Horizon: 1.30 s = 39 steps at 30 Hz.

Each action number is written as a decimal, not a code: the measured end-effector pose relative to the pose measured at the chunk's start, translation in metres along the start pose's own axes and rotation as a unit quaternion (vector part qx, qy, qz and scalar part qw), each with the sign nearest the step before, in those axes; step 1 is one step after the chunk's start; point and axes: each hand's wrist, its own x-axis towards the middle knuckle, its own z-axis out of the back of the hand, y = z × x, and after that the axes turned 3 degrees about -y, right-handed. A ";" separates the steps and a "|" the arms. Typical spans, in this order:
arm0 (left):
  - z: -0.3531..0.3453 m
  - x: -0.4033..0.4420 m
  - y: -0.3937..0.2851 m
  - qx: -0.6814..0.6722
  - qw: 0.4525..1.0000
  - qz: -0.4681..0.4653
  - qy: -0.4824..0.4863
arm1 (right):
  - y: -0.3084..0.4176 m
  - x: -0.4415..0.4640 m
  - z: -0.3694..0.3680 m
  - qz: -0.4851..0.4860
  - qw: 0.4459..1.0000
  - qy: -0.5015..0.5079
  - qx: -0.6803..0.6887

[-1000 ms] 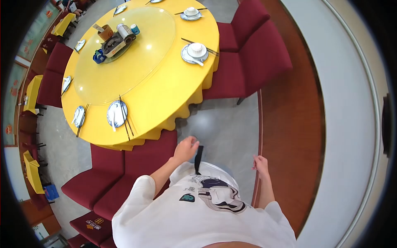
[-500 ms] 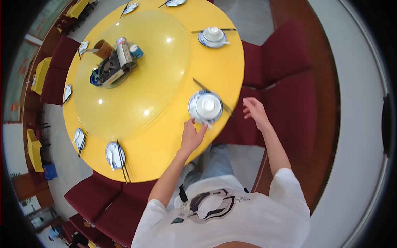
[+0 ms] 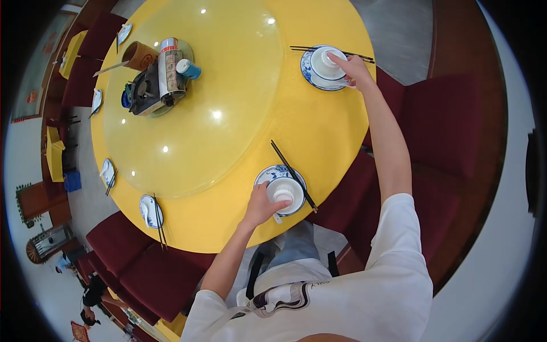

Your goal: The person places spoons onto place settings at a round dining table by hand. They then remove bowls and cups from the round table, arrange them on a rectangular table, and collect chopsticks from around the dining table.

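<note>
The left hand [image 3: 265, 204] is at the near bowl [image 3: 275, 187], on its left and near side. Its fingers are by the left rim and its thumb lies over the near side, close to the small white near cup [image 3: 281, 195] inside. The thumb and fingers are a bit apart, with part of the bowl between them. I cannot tell if they squeeze it.

The near bowl sits on a blue and white near plate [image 3: 277, 171], by the near edge of the yellow table [image 3: 336, 137]. The bowl is round, so it has no long way. The near chopsticks [image 3: 292, 172] do: they slant from far left to near right, over the right side of the plate.

The right hand [image 3: 354, 70] reaches to the far bowl [image 3: 323, 71] from its right side. Its fingers bend over the far cup [image 3: 326, 56], and I cannot tell if they pinch it. This bowl sits on the far plate [image 3: 306, 68], and the far chopsticks [image 3: 302, 49] lie left to right on its far side. The right hand is the closer one here; the left is well apart.

The right fingers hide part of the far cup. The left thumb hides some of the near bowl. Only a bit of the near spoon [image 3: 277, 218] shows.
</note>
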 end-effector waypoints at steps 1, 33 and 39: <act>0.001 0.001 0.001 0.012 1.000 -0.013 0.014 | -0.001 0.006 -0.002 -0.001 1.000 0.005 0.000; 0.054 -0.094 -0.025 -0.574 0.799 0.100 0.147 | 0.003 -0.102 -0.013 0.122 0.894 0.204 0.380; 0.048 -0.214 0.022 -0.687 0.709 0.122 0.101 | -0.058 -0.218 -0.047 0.052 0.833 0.317 0.451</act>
